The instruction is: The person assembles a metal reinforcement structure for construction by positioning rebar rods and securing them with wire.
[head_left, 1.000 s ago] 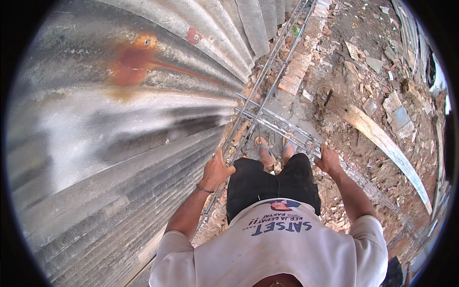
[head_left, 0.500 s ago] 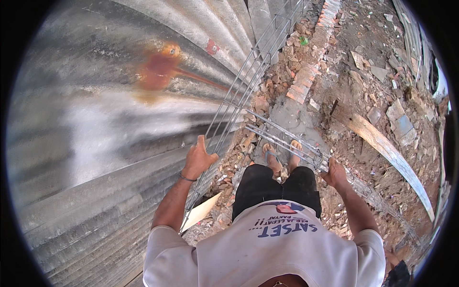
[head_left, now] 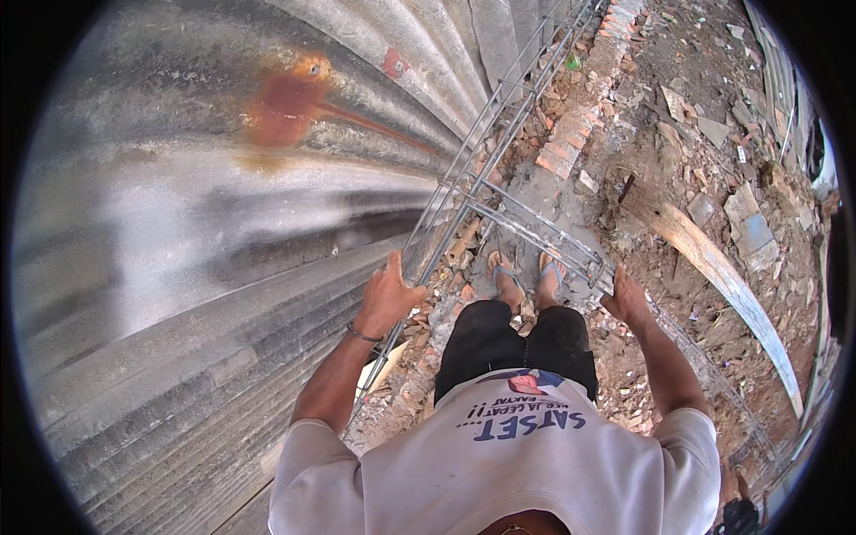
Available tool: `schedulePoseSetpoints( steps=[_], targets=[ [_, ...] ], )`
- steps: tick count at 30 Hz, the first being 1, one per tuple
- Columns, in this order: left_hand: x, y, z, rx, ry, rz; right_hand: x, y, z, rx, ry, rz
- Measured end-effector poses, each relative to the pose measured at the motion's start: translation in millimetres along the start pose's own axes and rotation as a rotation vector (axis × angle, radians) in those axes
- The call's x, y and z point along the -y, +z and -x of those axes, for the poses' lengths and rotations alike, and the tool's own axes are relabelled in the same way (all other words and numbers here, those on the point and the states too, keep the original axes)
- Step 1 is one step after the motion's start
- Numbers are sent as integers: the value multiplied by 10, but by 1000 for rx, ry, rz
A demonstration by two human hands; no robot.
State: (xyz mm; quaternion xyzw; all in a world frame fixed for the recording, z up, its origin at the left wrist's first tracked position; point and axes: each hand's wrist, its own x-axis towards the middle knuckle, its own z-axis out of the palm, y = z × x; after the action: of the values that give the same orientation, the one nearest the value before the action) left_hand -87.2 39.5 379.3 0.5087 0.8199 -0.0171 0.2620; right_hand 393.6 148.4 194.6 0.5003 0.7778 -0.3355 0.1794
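My left hand [head_left: 390, 299] grips a long steel rebar cage [head_left: 468, 174] that runs along the corrugated wall from the far top down past my left arm. Its thumb and forefinger show on the near bars; the other fingers are hidden behind. My right hand [head_left: 629, 299] is closed round the end of a shorter rebar cage [head_left: 535, 234], which lies crosswise in front of my feet. At its left end, this shorter piece meets the long cage. Both cages are grey bars tied with square stirrups.
A corrugated, rust-stained wall [head_left: 205, 232] stands close on my left. Ahead runs a low brick course [head_left: 571, 143] beside grey mortar. Rubble and a curved wooden plank [head_left: 713, 267] lie to the right. Part of another person [head_left: 740, 513] shows at the lower right edge.
The long cage and my left hand have shifted right, closer to the crosswise cage. The crosswise cage's left end now meets the long cage. My right hand has moved slightly.
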Motion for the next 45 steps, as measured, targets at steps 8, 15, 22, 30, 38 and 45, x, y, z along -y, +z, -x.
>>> schedulePoseSetpoints(
  steps=[8,15,22,30,38,45],
  targets=[
    [-216,661,160,103,-69,102,132,256,27,27,-76,-22],
    [-343,1334,198,151,-70,97,73,494,-173,14,-80,-38],
    [-370,1676,216,169,-101,181,74,766,-223,-38,-119,-71],
    [-145,2129,141,163,-77,222,96,1018,-404,-51,-99,-25],
    [-124,2075,137,164,-103,219,100,1046,-403,81,-32,-22],
    [30,2025,160,131,-18,218,177,1029,-334,24,-80,-68]
  ],
)
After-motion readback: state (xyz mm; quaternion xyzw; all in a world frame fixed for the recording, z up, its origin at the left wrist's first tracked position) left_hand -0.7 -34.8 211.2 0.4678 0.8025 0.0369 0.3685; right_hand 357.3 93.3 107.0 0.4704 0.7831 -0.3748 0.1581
